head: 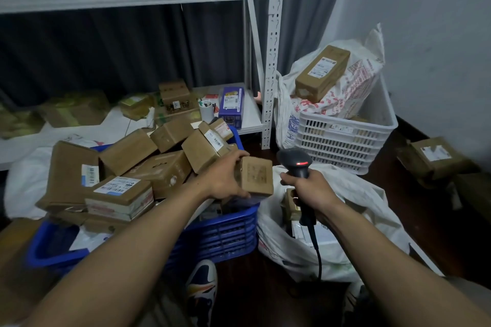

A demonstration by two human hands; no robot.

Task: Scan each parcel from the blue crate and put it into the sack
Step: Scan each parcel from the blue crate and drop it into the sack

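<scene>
A blue crate (228,236) at lower centre is heaped with several brown cardboard parcels. My left hand (225,178) grips a small brown parcel (257,176) above the crate's right corner. Just to its right, my right hand (309,187) holds a black handheld scanner (295,163) whose red light is lit; its cable trails down. Below my right hand lies the open white sack (353,233), with a few parcels visible inside.
A white metal shelf (271,66) stands behind the crate, with boxes and a purple carton (231,106) on its lower level. A white crate (348,138) at right holds a bag and a long brown box (322,73). More parcels lie on the floor at far right (433,159).
</scene>
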